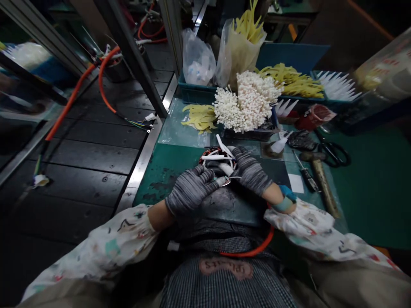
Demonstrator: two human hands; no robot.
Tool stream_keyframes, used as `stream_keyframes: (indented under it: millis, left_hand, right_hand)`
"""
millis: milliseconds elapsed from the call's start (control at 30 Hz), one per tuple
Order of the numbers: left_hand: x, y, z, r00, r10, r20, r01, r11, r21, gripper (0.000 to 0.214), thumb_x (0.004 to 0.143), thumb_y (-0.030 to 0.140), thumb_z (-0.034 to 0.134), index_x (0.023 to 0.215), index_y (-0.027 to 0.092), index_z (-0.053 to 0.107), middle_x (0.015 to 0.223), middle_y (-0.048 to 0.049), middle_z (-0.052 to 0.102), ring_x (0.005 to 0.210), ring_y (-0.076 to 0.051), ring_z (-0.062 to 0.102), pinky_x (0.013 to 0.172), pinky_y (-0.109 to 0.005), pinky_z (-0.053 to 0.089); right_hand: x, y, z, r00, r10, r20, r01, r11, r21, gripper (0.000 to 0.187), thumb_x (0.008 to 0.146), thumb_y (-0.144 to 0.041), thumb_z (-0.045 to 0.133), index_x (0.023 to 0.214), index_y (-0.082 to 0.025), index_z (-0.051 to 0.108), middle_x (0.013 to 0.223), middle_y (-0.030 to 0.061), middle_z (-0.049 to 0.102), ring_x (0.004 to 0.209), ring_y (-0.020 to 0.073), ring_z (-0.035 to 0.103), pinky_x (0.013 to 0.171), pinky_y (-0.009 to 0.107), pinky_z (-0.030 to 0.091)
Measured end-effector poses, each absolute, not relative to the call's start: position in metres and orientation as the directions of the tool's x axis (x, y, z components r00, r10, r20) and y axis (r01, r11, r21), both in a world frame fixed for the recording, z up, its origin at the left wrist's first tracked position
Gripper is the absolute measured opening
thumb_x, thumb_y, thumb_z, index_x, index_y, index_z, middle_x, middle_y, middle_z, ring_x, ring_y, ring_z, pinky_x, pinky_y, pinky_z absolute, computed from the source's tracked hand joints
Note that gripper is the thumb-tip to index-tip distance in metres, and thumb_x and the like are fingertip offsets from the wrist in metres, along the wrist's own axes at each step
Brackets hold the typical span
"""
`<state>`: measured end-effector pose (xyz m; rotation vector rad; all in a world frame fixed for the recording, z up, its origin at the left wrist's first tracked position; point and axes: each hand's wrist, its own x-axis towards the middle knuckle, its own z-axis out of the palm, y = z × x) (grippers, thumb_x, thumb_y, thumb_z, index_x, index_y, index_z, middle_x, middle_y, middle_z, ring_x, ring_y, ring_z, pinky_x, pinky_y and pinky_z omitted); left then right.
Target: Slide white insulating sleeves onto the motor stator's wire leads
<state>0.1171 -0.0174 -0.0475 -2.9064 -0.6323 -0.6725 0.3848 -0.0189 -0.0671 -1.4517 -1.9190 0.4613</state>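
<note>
The left hand (192,188) came in from the lower left, palm down, its wrist nearly straight and its fingers bent over the near left edge of a ring-shaped coil (208,154), the thumb stretched along the near side. The right hand (252,170) reached in from the lower right, its back turned up and its fingers curled around the coil's right side; both hands gripped the piece between them, though whether the right fingertips pinched a tube or the rim could not be told. The coil sat just over the dark, scuffed work surface (224,205), close in front of the body. It was round, with copper-orange windings, dark curved parts inside and smooth white tubes (216,158) lying across the top. Ribbed grey knit gloves covered both hands, and the loose sleeves (122,239) were white cloth with small coloured prints. Beyond the coil stood dense bundles of thin white sticks (247,102) with knobbed ends, beside limp, flat yellow strips (199,117). To the right lay a hammer (323,186) with a worn, rough handle, a slim screwdriver (310,179) and black-handled scissors (337,155). A smooth orange cable (253,251) curved over the checked apron (224,286).
</note>
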Motion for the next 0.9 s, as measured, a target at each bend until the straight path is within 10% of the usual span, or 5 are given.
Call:
stream_keyframes:
  millis: [333, 533, 667, 900]
  left_hand:
    - [0.089, -0.01, -0.017, 0.909, 0.233, 0.345, 0.298, -0.943, -0.149, 0.021, 0.109, 0.021, 0.06, 0.118, 0.022, 0.079, 0.118, -0.0056, 0.084, 0.113, -0.024, 0.074, 0.096, -0.037, 0.055]
    - [0.087, -0.007, -0.056, 0.831, 0.255, 0.495, 0.321, -0.945, -0.053, 0.025, 0.103, 0.044, 0.076, 0.121, 0.026, 0.077, 0.141, -0.0043, 0.08, 0.155, -0.026, 0.057, 0.135, -0.044, 0.037]
    - [0.101, -0.005, -0.071, 0.811, 0.307, 0.498, 0.351, -0.936, 0.005, 0.027, 0.097, 0.049, 0.086, 0.099, 0.024, 0.076, 0.116, -0.0028, 0.084, 0.144, -0.027, 0.065, 0.124, -0.041, 0.05]
    - [0.124, -0.034, -0.084, 0.57, 0.495, 0.656, 0.618, -0.785, 0.056, 0.034, 0.095, 0.048, 0.088, 0.11, 0.021, 0.076, 0.1, -0.0076, 0.084, 0.12, -0.036, 0.076, 0.095, -0.049, 0.058]
  right_hand:
    - [0.381, 0.038, -0.056, -0.57, 0.783, 0.248, 0.576, 0.597, -0.558, 0.038, 0.092, -0.032, 0.082, 0.129, -0.03, 0.081, 0.123, 0.0036, 0.084, 0.102, 0.0225, 0.081, 0.094, 0.035, 0.068]
    - [0.392, 0.013, -0.031, -0.278, 0.783, 0.556, 0.811, 0.502, -0.302, 0.031, 0.107, -0.043, 0.07, 0.131, -0.025, 0.08, 0.127, 0.0161, 0.079, 0.115, 0.0359, 0.073, 0.103, 0.059, 0.059]
    - [0.394, 0.032, -0.015, -0.087, 0.757, 0.648, 0.923, 0.306, -0.234, 0.026, 0.101, -0.042, 0.079, 0.121, -0.026, 0.08, 0.141, 0.0156, 0.073, 0.132, 0.0428, 0.061, 0.12, 0.074, 0.04]
    - [0.381, 0.068, -0.012, -0.023, 0.797, 0.603, 0.896, 0.284, -0.341, 0.018, 0.088, -0.031, 0.09, 0.091, -0.02, 0.076, 0.121, 0.0127, 0.078, 0.121, 0.0343, 0.064, 0.115, 0.058, 0.048]
